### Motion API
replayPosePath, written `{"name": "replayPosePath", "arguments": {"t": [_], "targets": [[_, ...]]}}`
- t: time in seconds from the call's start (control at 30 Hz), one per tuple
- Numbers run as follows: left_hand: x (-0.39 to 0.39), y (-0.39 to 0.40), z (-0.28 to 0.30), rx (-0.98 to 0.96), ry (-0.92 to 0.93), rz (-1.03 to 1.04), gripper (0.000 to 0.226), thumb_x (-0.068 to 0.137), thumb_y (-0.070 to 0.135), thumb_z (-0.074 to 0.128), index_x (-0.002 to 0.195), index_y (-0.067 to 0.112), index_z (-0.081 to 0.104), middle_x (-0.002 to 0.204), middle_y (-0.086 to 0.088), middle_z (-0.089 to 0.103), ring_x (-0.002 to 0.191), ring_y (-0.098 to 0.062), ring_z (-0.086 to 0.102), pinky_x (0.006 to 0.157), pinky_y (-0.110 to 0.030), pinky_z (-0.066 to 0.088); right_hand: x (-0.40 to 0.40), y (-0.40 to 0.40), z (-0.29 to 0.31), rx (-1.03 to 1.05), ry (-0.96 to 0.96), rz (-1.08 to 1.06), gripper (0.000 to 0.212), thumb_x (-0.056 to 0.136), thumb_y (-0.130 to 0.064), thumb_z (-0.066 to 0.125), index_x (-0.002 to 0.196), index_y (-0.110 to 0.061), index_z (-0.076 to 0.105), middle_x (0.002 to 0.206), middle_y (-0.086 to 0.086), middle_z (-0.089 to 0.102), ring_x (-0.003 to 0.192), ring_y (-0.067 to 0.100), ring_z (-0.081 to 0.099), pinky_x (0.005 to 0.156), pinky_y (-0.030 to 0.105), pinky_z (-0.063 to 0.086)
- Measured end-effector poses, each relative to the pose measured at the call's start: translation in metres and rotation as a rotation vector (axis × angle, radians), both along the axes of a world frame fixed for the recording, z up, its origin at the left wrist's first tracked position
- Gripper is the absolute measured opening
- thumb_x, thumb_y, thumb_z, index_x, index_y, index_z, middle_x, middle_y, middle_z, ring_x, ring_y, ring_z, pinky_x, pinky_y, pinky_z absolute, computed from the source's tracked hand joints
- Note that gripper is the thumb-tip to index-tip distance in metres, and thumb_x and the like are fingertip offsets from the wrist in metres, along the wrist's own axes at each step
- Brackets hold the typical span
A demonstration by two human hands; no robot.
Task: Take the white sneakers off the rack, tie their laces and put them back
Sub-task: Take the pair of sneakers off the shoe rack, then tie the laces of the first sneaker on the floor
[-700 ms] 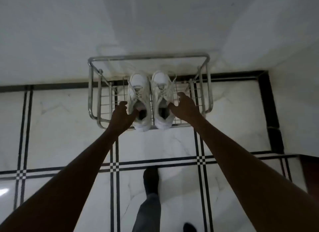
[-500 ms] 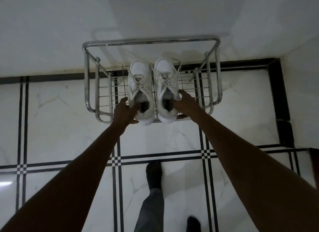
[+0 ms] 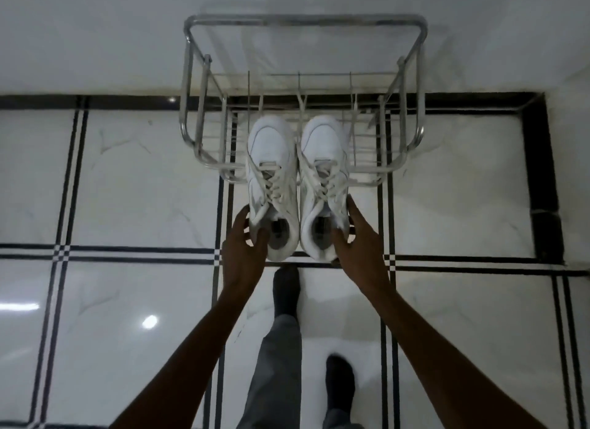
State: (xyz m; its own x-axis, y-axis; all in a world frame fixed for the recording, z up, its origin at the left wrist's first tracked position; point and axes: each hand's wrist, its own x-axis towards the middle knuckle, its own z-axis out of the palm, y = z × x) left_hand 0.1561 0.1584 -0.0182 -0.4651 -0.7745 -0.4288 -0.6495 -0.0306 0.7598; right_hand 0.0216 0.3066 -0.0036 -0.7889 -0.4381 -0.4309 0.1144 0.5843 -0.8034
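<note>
Two white sneakers are side by side, toes pointing away from me, heels out past the front edge of the metal wire rack (image 3: 191,77). My left hand (image 3: 244,253) grips the heel collar of the left sneaker (image 3: 271,160), thumb inside the opening. The right sneaker (image 3: 324,160) is held the same way at its heel by my right hand (image 3: 357,249). Their laces hang loose and untied over the tongues. The toes still overlap the rack's front bars.
The rack stands against a white wall on a glossy white tiled floor (image 3: 127,173) with black grid lines and a black border. My legs in grey trousers and dark socks (image 3: 285,288) are directly below the shoes.
Both hands closed on the sneakers' heels and pulled them toward me, from sitting on the rack to mostly past its front edge. The view shifted closer and lower.
</note>
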Motion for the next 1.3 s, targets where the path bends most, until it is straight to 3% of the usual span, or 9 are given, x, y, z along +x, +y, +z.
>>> {"name": "replayPosePath", "arguments": {"t": [0.13, 0.23, 0.43, 0.53, 0.7, 0.87, 1.03, 1.13, 1.3], "targets": [[0.059, 0.055, -0.042, 0.062, -0.079, 0.061, 0.056, 0.098, 0.020, 0.063, 0.151, 0.014, 0.046, 0.123, 0.002, 0.064, 0.104, -0.018, 0.067, 0.085, -0.038, 0.061, 0.060, 0.053, -0.056, 0.026, 0.037, 0.072, 0.062, 0.096, -0.014, 0.059, 0.153, -0.017, 0.034, 0.142, 0.012, 0.057, 0.127, 0.028, 0.058, 0.098, 0.047, 0.056], [0.095, 0.085, -0.084, 0.131, -0.127, 0.084, 0.061, 0.090, 0.034, 0.064, 0.147, 0.018, 0.051, 0.127, -0.004, 0.070, 0.105, -0.024, 0.071, 0.086, -0.051, 0.061, 0.095, 0.085, -0.104, 0.082, -0.085, 0.053, 0.061, 0.097, -0.017, 0.057, 0.152, -0.026, 0.034, 0.133, 0.013, 0.062, 0.109, 0.030, 0.068, 0.076, 0.049, 0.063], [0.141, 0.111, -0.207, 0.268, -0.136, 0.107, 0.057, 0.093, 0.027, 0.064, 0.148, 0.022, 0.052, 0.125, -0.010, 0.069, 0.103, -0.028, 0.072, 0.068, -0.044, 0.066, 0.135, 0.110, -0.221, 0.167, -0.116, 0.093, 0.054, 0.099, -0.016, 0.054, 0.151, -0.020, 0.039, 0.125, 0.019, 0.067, 0.105, 0.036, 0.069, 0.084, 0.051, 0.061], [0.161, 0.119, -0.265, 0.271, -0.111, 0.065, 0.049, 0.098, 0.019, 0.061, 0.146, 0.018, 0.053, 0.124, -0.013, 0.068, 0.096, -0.025, 0.072, 0.068, -0.044, 0.066, 0.152, 0.119, -0.275, 0.174, -0.125, 0.120, 0.053, 0.100, -0.015, 0.053, 0.151, -0.020, 0.038, 0.132, 0.016, 0.063, 0.100, 0.036, 0.070, 0.073, 0.051, 0.063], [0.199, 0.139, -0.339, 0.326, -0.100, 0.070, 0.049, 0.100, 0.020, 0.060, 0.147, 0.015, 0.049, 0.134, -0.015, 0.062, 0.114, -0.033, 0.066, 0.074, -0.043, 0.065, 0.182, 0.142, -0.348, 0.182, -0.020, 0.097, 0.052, 0.098, -0.014, 0.053, 0.149, -0.018, 0.040, 0.136, 0.015, 0.062, 0.119, 0.033, 0.063, 0.092, 0.052, 0.057], [0.223, 0.154, -0.345, 0.292, -0.108, 0.079, 0.045, 0.097, 0.018, 0.064, 0.141, 0.017, 0.054, 0.128, -0.013, 0.066, 0.109, -0.027, 0.067, 0.084, -0.034, 0.060, 0.209, 0.156, -0.348, 0.257, 0.135, 0.004, 0.055, 0.095, -0.019, 0.061, 0.146, -0.012, 0.042, 0.136, 0.016, 0.057, 0.128, 0.029, 0.054, 0.106, 0.036, 0.048], [0.218, 0.143, -0.334, 0.039, -0.070, -0.008, 0.051, 0.093, 0.036, 0.072, 0.138, 0.018, 0.057, 0.130, -0.003, 0.063, 0.116, -0.017, 0.059, 0.077, -0.010, 0.043, 0.216, 0.121, -0.324, 0.159, 0.485, 0.168, 0.017, 0.092, -0.017, 0.062, 0.106, -0.008, 0.064, 0.103, 0.011, 0.064, 0.098, 0.023, 0.061, 0.080, 0.022, 0.047], [0.206, 0.131, -0.344, -0.065, -0.012, -0.083, 0.044, 0.094, 0.034, 0.071, 0.133, 0.016, 0.061, 0.127, 0.001, 0.061, 0.114, -0.013, 0.058, 0.083, -0.020, 0.050, 0.215, 0.089, -0.334, 0.185, 0.373, 0.377, 0.018, 0.094, -0.019, 0.058, 0.090, -0.005, 0.069, 0.085, 0.012, 0.070, 0.078, 0.022, 0.065, 0.074, 0.032, 0.054], [0.193, 0.121, -0.371, -0.227, 0.122, -0.145, 0.013, 0.093, 0.012, 0.070, 0.106, 0.011, 0.070, 0.109, -0.003, 0.064, 0.095, -0.014, 0.066, 0.079, -0.033, 0.062, 0.213, 0.059, -0.368, 0.244, 0.359, 0.481, 0.023, 0.098, -0.025, 0.055, 0.092, -0.007, 0.069, 0.090, 0.009, 0.069, 0.080, 0.018, 0.062, 0.073, 0.024, 0.041]]}}
